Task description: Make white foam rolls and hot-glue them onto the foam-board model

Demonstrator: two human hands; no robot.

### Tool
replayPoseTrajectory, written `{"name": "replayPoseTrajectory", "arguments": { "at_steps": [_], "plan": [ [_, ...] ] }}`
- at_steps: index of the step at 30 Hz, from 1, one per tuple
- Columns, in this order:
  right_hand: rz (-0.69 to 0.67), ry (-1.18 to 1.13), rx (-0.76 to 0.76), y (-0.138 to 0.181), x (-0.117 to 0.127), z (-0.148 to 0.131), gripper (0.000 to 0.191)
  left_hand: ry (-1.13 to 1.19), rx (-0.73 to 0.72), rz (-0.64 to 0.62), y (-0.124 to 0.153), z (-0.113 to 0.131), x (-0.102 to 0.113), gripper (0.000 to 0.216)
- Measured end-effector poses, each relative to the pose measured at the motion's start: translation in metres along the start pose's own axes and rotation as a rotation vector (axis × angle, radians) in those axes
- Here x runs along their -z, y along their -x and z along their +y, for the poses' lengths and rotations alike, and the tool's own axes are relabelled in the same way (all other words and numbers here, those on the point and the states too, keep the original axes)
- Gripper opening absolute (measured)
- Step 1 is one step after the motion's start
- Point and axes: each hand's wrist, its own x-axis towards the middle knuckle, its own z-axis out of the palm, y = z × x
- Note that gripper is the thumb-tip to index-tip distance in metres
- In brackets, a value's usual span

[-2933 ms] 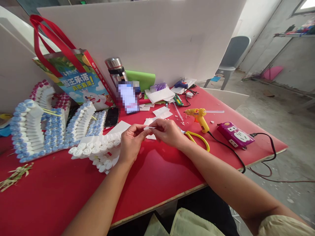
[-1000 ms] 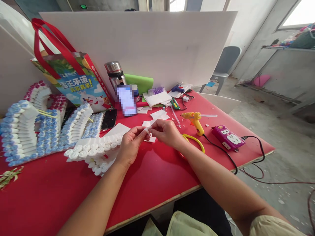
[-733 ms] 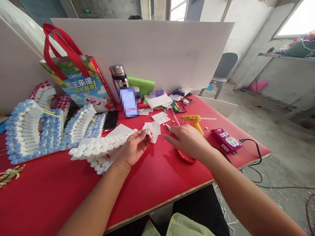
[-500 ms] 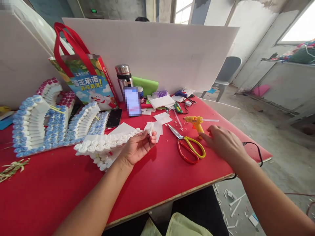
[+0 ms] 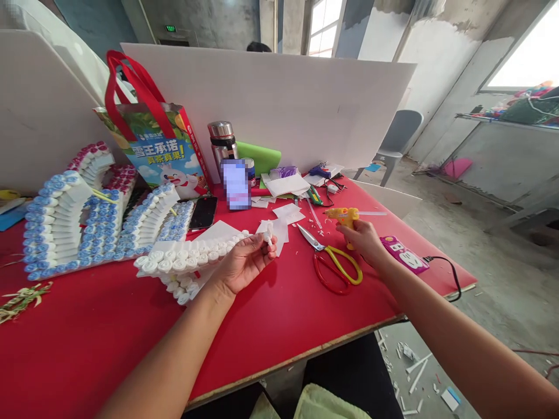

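My left hand (image 5: 248,259) pinches a small white rolled piece (image 5: 268,234), perhaps a paper rose, between thumb and fingers. Just left of it is a fan-shaped piece covered with white rosettes (image 5: 178,262), partly hidden by my wrist. My right hand (image 5: 365,240) is closed around the handle of a yellow hot glue gun (image 5: 348,215), whose clear glue stick (image 5: 373,213) pokes out at the back. Scissors (image 5: 338,265) with one red and one yellow handle lie between my hands, blades toward the far left.
Blue-and-white fan pieces (image 5: 56,227) stand at left beside a shopping bag (image 5: 163,154). Behind are a thermos (image 5: 222,142), a blurred phone (image 5: 236,185), a black phone (image 5: 203,213) and paper cards (image 5: 288,213). A pink power strip (image 5: 404,254) with a cord lies right, near the table edge.
My right hand has moved left and closed on the glue gun's handle, uncovering the pink power strip. My left hand stays nearly still with the white piece. The view has tilted slightly up.
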Motion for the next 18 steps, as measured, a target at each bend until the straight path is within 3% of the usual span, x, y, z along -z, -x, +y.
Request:
{"name": "replayPoseTrajectory", "arguments": {
  "at_steps": [5,9,14,18],
  "plan": [
    [-0.178,-0.488,0.116,0.020,0.004,-0.051,0.031,0.060,0.000,-0.007,0.000,0.001,-0.002,0.009],
    [-0.455,-0.619,0.222,0.040,-0.011,-0.079,0.030,0.080,-0.003,0.042,-0.001,0.002,-0.001,0.010],
    [-0.562,-0.598,0.339,0.049,-0.039,-0.068,0.038,0.077,-0.047,0.123,-0.002,0.004,0.004,0.004],
    [-0.610,-0.597,0.349,0.046,-0.043,-0.057,0.038,0.060,-0.054,0.142,-0.004,0.003,0.008,0.005]
  ]
}}
